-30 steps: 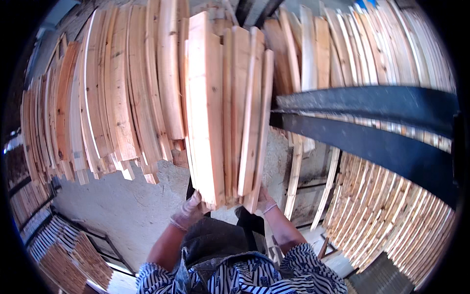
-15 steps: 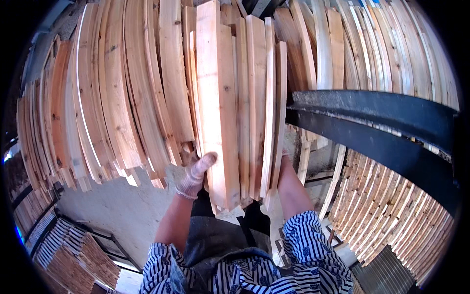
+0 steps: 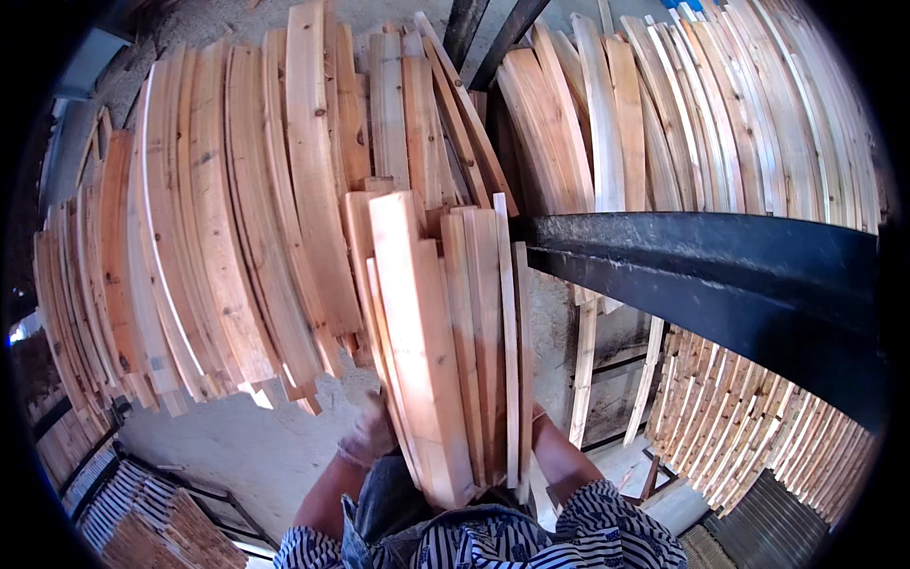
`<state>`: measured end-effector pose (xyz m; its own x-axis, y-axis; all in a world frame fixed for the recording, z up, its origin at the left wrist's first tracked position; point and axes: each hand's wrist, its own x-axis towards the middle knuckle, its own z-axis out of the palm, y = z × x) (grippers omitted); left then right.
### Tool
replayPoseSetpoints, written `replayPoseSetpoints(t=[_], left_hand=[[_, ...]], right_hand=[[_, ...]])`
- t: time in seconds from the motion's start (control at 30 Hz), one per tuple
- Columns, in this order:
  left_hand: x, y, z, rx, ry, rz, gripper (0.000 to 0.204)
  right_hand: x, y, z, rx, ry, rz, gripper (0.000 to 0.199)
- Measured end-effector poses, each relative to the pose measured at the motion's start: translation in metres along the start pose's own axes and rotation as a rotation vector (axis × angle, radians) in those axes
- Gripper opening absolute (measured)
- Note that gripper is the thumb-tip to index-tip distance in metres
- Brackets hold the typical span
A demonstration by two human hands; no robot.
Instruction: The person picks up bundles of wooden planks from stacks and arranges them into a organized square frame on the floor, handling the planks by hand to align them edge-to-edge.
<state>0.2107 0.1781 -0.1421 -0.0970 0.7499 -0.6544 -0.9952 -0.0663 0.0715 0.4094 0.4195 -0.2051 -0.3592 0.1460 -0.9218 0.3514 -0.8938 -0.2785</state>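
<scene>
Pressing the gloved left hand (image 3: 371, 431) to the left side of a bundle of boards (image 3: 409, 332), with the right hand (image 3: 538, 413) at its right side, mostly hidden; cannot tell how either set of fingers closes. Supporting the bundle upright-looking before the apron (image 3: 391, 482), beside the dark metal beam's (image 3: 701, 275) left end. Probably partway: in hand, not yet set down, with many boards left in the row (image 3: 213, 218) beyond. Standing over pale floor (image 3: 237, 455), near another stack (image 3: 758, 408) at lower right.

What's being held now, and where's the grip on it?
A bundle of boards: left hand on its left side, toward the lower end. The right hand's grip is hidden by the boards.
</scene>
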Motion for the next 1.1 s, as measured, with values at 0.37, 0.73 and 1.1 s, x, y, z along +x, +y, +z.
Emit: replayPoseSetpoints(t=[0.37, 0.73, 1.1], left_hand=[[0.067, -0.022, -0.106, -0.247, 0.085, 0.052, 0.076], [0.002, -0.141, -0.084, -0.762, -0.053, 0.063, 0.08], [-0.066, -0.24, 0.007, -0.301, -0.14, -0.238, 0.076]], right_hand=[[0.094, -0.045, 0.037, -0.053, 0.016, -0.073, 0.071], [0.025, -0.016, -0.033, 0.025, 0.081, -0.044, 0.066], [-0.082, 0.077, -0.195, 0.384, 0.23, -0.195, 0.062]])
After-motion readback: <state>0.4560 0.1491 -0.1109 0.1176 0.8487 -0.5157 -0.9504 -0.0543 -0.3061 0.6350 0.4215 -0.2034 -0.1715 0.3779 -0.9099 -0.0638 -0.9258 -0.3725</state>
